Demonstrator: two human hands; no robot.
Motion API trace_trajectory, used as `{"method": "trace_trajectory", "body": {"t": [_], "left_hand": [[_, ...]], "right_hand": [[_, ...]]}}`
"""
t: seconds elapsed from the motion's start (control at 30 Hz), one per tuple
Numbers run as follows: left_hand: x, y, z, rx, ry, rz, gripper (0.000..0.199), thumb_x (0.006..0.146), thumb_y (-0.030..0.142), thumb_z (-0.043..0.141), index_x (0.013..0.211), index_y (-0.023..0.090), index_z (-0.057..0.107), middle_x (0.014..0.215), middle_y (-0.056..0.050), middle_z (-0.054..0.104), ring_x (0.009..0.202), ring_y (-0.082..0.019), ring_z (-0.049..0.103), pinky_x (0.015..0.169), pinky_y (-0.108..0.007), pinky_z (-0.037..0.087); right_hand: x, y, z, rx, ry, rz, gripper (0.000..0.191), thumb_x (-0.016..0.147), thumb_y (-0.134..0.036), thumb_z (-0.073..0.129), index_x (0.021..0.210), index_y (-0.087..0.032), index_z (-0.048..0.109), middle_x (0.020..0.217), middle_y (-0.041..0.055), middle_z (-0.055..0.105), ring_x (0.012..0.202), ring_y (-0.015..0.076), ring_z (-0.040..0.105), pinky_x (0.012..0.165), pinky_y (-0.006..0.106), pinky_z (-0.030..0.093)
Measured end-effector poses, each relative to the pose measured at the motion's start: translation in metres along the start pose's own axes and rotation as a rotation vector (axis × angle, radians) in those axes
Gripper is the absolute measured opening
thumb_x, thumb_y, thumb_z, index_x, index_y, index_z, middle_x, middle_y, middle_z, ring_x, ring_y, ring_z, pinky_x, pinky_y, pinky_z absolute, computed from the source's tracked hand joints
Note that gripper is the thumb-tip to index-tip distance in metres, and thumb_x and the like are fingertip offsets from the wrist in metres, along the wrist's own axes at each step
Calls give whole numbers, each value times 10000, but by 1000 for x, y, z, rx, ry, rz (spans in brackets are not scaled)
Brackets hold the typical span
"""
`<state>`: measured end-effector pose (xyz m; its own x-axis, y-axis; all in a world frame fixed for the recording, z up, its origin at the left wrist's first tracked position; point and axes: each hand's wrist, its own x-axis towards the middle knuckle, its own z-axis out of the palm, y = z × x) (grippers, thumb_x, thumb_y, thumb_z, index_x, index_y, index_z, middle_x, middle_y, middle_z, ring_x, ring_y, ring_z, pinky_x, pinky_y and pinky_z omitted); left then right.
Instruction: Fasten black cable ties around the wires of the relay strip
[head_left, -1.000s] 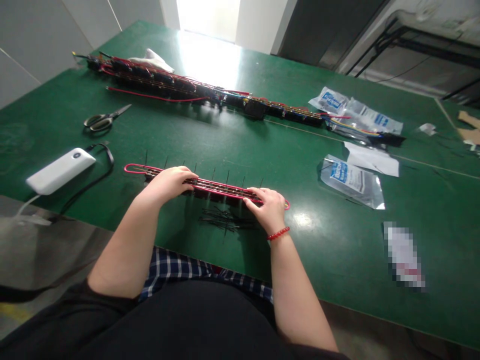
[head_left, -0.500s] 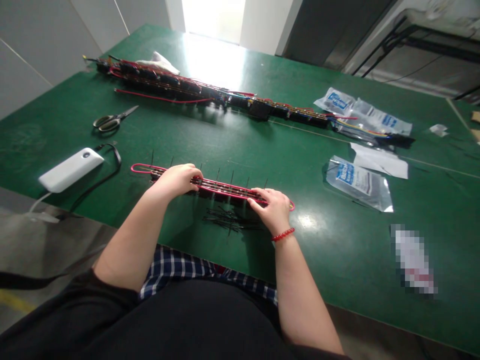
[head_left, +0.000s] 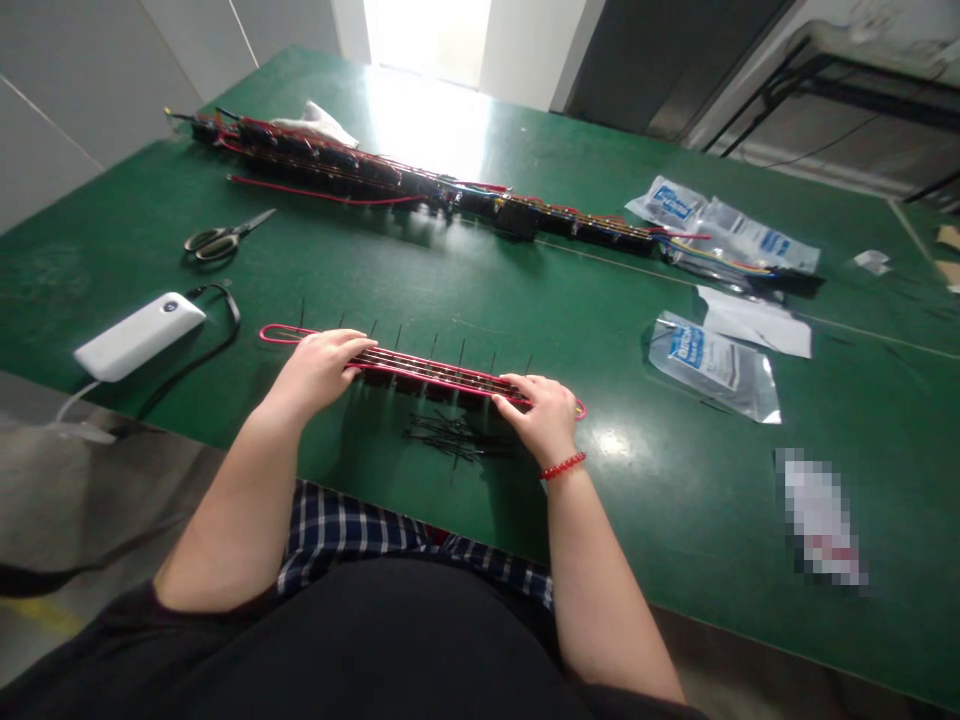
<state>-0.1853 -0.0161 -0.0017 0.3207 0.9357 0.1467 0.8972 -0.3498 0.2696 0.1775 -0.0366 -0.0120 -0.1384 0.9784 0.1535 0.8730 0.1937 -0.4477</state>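
Left hand [head_left: 321, 366] and right hand [head_left: 546, 410] gripping a strip [head_left: 424, 374] at the tabletop's [head_left: 637, 540] near side.
Both hands are partly closed around it, fingers over the top and thumbs on the near side: left towards its left end, right towards its right. Red wire [head_left: 262, 333] loops out past the left end. Thin ties [head_left: 461, 353] poke up beyond the far side; a black pile [head_left: 450, 437] lies just in front.
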Motion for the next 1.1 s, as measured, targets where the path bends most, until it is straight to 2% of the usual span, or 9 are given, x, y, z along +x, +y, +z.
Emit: {"method": "trace_trajectory", "body": {"t": [0.17, 0.37, 0.57, 0.77, 0.97, 1.1], "left_hand": [[-6, -8, 4, -3, 17, 42, 431, 856, 127, 511, 1218, 252, 709, 1297, -63, 680, 1196, -259, 644, 1087, -458, 490], [-14, -7, 9, -84, 142, 56, 443, 870, 105, 458, 1138, 308, 746, 1230, -2, 719, 1201, -218, 655, 1143, -487, 455], [-16, -4, 15, -144, 148, -5, 468, 879, 83, 418, 1112, 312, 753, 1322, -6, 668, 1351, -208, 540, 1194, -541, 383], [-19, -4, 17, -167, 164, 3, 458, 894, 90, 412, 1121, 311, 743, 1361, -12, 642, 1412, -214, 470, 1197, -594, 351], [-23, -1, 23, -155, 233, 39, 372, 907, 143, 455, 1085, 271, 756, 1358, -51, 642, 1425, -245, 452, 1209, -580, 334], [-23, 5, 29, -146, 253, -19, 274, 939, 249, 502, 1064, 251, 746, 1358, -61, 642, 1416, -255, 463, 1227, -576, 284]], "right_hand": [[0, 2, 3, -12, 12, 14, 315, 846, -479, 671, 1101, -314, 753, 1068, 47, 734, 1025, 262, 614, 925, 407, 369], [0, 3, 3, -18, 7, 7, 334, 850, -489, 659, 1116, -310, 751, 1085, 58, 728, 1032, 262, 603, 924, 403, 364], [-1, 3, 3, -31, 19, -2, 333, 861, -499, 637, 1113, -314, 752, 1076, 61, 729, 1027, 265, 605, 922, 407, 364], [-1, 3, 4, -37, 35, -19, 327, 871, -502, 618, 1107, -318, 751, 1058, 59, 727, 1031, 269, 607, 917, 409, 363], [-1, 3, 3, -32, 24, -17, 321, 864, -485, 646, 1115, -315, 752, 1061, 58, 728, 1024, 265, 612, 920, 404, 371], [-1, 2, 2, -33, 15, -20, 317, 872, -478, 646, 1123, -315, 747, 1070, 53, 729, 1028, 258, 613, 925, 403, 377]]}}
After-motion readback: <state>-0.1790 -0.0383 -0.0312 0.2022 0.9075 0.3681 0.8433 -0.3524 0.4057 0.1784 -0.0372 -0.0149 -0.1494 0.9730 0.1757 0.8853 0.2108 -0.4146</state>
